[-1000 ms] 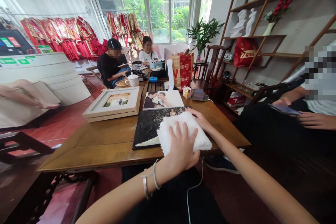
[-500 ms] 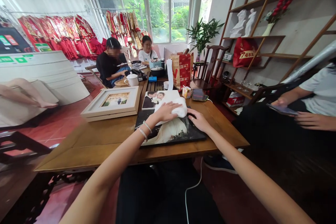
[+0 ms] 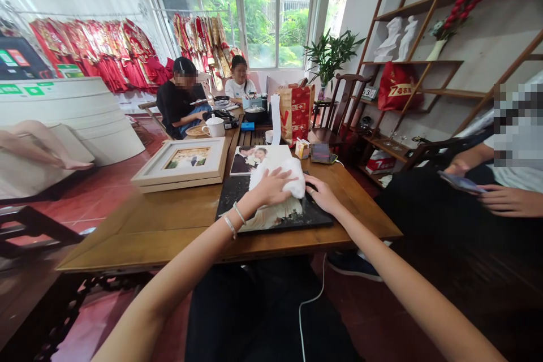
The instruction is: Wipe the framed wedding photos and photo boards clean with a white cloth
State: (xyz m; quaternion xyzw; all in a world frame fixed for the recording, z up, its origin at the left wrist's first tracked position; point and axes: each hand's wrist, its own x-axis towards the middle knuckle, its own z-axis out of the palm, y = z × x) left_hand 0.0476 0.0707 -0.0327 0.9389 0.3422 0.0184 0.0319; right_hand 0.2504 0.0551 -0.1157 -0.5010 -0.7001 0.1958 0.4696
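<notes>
My left hand (image 3: 274,185) lies flat, fingers spread, on a bunched white cloth (image 3: 296,186). Beneath the cloth is a dark photo panel (image 3: 317,216), its picture showing pale flowing fabric; the cloth and hand hide much of it. My right hand (image 3: 323,194) rests at the panel's right side, fingers stretched towards the cloth's edge; whether they press on cloth or panel I cannot tell. Just beyond the panel, a smaller photo print (image 3: 245,162) of two people is partly covered by the cloth.
Left of the panel stands a pale framed picture (image 3: 155,172) on the wooden table (image 3: 169,218). A lidded white cup (image 3: 214,125), a paper bag (image 3: 296,113), a small box (image 3: 302,149) and a phone (image 3: 323,153) are farther back. Several people sit around.
My left hand and the cloth have shifted slightly towards me and to the right, and its fingers are more spread. The right hand stays nearly in place.
</notes>
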